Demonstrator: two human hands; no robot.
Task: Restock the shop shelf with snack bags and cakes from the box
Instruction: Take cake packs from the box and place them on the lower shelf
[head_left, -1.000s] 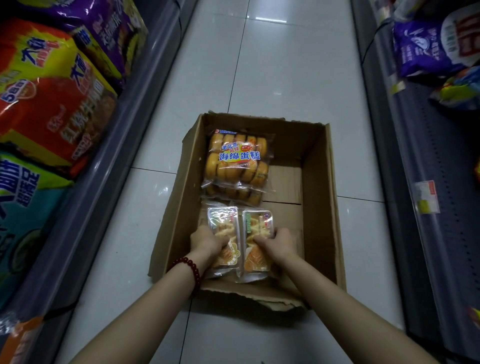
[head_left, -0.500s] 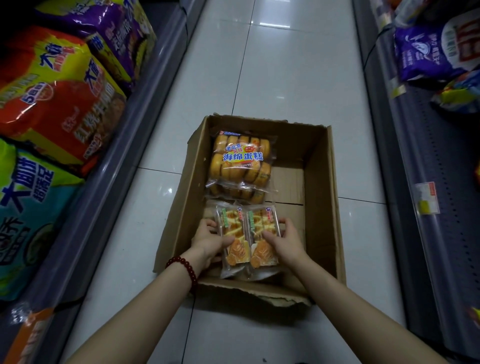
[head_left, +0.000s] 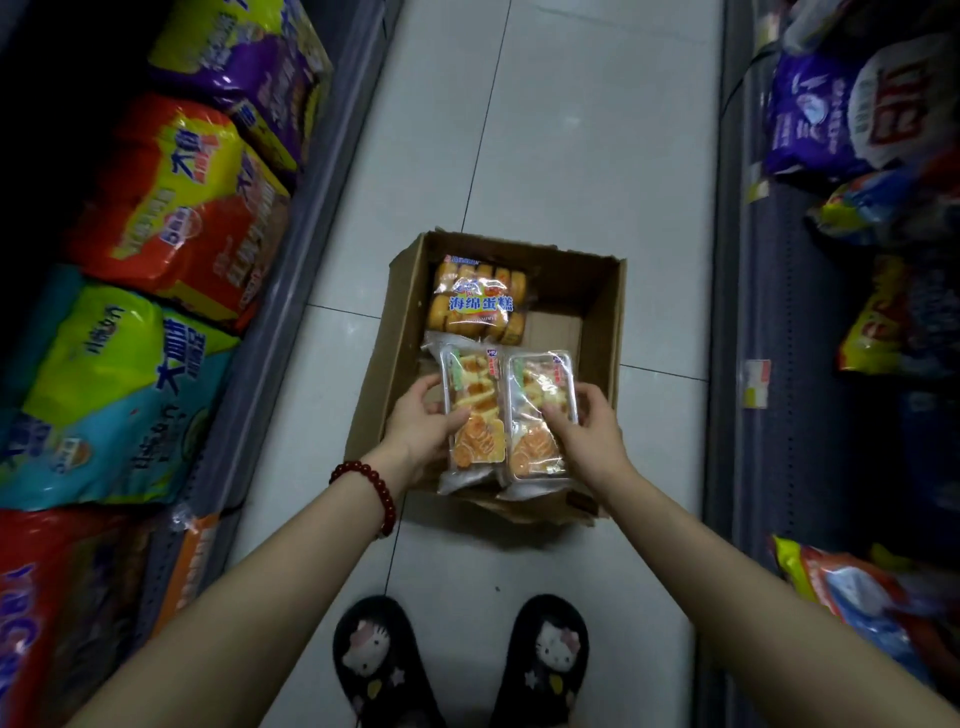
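Scene: person stands in a shop aisle over a cardboard box (head_left: 605, 332) on the tiled floor (head_left: 571, 156), with snack shelves on both sides.
Items in hand: two clear cake packs, left pack (head_left: 472, 415) and right pack (head_left: 540, 415), held side by side with long edges touching, above the near end of the box.
Left hand (head_left: 421, 431): closed on the outer edge of the left pack, thumb across the top face, fingers hidden beneath.
Right hand (head_left: 587, 436): closed on the outer edge of the right pack, thumb on top.
Left in box: one bag of sponge cakes (head_left: 480, 304) at the far end, lying flat; rest of the box floor looks bare.
Handling, judged: packs look light; thin plastic trays, semi-rigid but easy to dent; film glossy, probably slippery; cakes inside soft, likely to crush.
Hold, judged: best along the tray's long rims, squeezing inward only lightly; avoid pressing the top film.
Risk: the pair is kept together by side pressure alone, so one pack could slide out if tilted.
Destination: shelf slot not identifiable; left shelf (head_left: 291, 291) carries large snack bags (head_left: 176, 208).
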